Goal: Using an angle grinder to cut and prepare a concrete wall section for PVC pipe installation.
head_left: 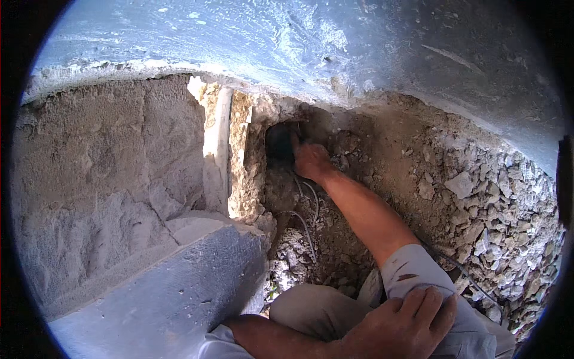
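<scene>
My right hand (312, 160) reaches to the mouth of a dark hole (278, 145) at the foot of the wall. Its index finger stretches into the opening; the other fingers are bent or hidden, and I see nothing held. Thin grey wires (312, 230) hang out below that hand and curve down over the soil. My left arm crosses in front of me, and my left hand (397, 326) rests, fingers loosely bent and a little apart, against my right sleeve (412, 269). It holds nothing.
A blue-grey painted wall (382, 48) overhangs the dug-out ground. To the left are a rough concrete face (89, 161), a pale upright pipe (222, 137) and a grey block (173, 287). Broken stones (496, 221) heap up at the right, beside a dark cable (469, 276).
</scene>
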{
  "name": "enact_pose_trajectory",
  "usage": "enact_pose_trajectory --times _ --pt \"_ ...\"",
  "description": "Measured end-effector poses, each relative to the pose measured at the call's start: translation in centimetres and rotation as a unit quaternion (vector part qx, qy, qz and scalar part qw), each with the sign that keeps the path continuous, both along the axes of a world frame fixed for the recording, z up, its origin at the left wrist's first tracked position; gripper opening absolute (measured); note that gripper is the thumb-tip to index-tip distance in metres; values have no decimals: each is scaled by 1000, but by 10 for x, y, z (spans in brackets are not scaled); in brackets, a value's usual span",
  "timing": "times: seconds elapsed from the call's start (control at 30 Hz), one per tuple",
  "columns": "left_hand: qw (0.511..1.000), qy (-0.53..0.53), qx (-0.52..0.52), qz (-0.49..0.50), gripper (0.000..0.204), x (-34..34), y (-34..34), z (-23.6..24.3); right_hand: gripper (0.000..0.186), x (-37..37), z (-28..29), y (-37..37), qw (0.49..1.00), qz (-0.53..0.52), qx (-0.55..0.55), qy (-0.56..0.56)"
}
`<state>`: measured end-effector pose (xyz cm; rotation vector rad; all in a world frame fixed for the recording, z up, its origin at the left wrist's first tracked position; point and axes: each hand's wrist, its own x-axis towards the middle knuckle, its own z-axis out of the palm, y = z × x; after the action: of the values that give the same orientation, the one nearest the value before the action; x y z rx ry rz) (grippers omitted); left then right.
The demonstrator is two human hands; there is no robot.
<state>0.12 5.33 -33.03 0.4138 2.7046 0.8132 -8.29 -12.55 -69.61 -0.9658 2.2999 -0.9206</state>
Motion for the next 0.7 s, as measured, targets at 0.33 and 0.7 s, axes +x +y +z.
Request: enact_pose_trajectory --times 0.33,0.7 --pt "998 -64 15 0 28 -7 -4 -8 94 7 -10 7 999 -26 9 40" --pt "999 -35 7 1 32 -4 0 1 74 6 -8 -2 1000 22 17 13"
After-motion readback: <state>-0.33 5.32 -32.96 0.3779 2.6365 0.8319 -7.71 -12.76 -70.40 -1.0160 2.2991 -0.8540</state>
